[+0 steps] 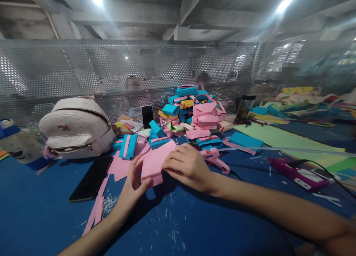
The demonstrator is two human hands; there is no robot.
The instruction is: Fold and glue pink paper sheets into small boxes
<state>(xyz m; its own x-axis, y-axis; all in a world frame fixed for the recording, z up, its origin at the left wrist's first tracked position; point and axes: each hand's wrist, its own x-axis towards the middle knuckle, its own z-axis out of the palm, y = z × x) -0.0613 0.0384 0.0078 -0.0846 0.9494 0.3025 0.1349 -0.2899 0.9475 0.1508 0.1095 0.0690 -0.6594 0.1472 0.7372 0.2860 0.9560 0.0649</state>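
Observation:
Between my two hands is a folded pink paper piece (pixel 157 159), box-like at its near end, with a flap reaching away from me. My left hand (pixel 136 178) grips its left side, thumb at the near lower corner and fingers behind. The fingers of my right hand (pixel 187 167) are closed on its right edge. Just beyond my right hand lies a pink glue gun (pixel 215 159). Behind the paper piece are small blue paper boxes, one with a pink strip (pixel 128 146). Flat pink paper (pixel 120 169) lies left of my left hand.
A pile of pink and blue paper bags (pixel 204 109) stands at the back. A white backpack (pixel 78 128), a black phone (pixel 91 179) and a bottle (pixel 23 145) are on the left. A purple power strip (pixel 299 173) and green sheets (pixel 280 137) lie right. A perforated metal screen (pixel 167 56) runs behind.

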